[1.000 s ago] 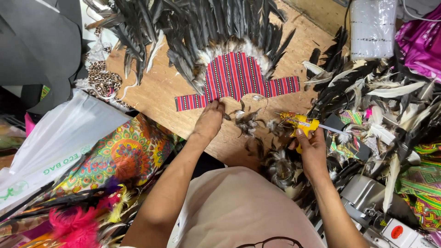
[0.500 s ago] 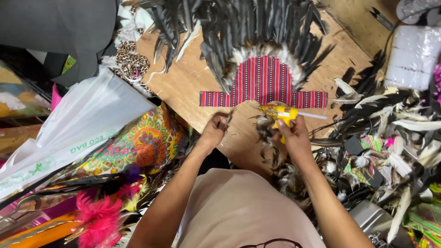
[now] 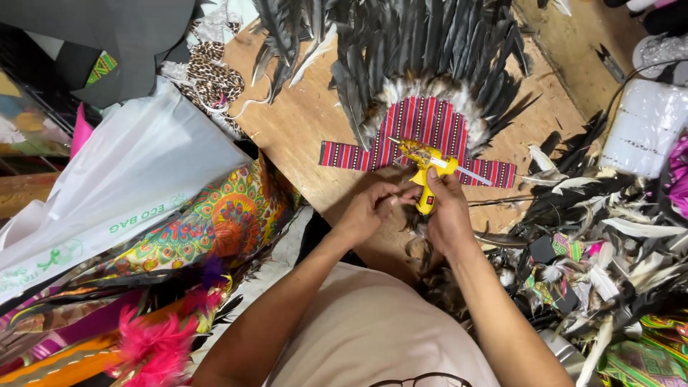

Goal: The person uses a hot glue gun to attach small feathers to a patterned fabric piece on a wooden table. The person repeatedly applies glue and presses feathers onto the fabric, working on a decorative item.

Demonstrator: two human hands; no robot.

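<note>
Right hand point(image 3: 448, 215) gripping yellow glue gun point(image 3: 424, 166) over striped feather headdress point(image 3: 423, 125); left hand point(image 3: 369, 211) pinching at gun's handle, wooden surface point(image 3: 301, 129)

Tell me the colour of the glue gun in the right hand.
Yellow, clearest in the head view: the glue gun sits in the right hand.

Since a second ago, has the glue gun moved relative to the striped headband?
Yes. The yellow glue gun, in the right hand, went from right of and below the striped headband up onto its lower edge.
</note>
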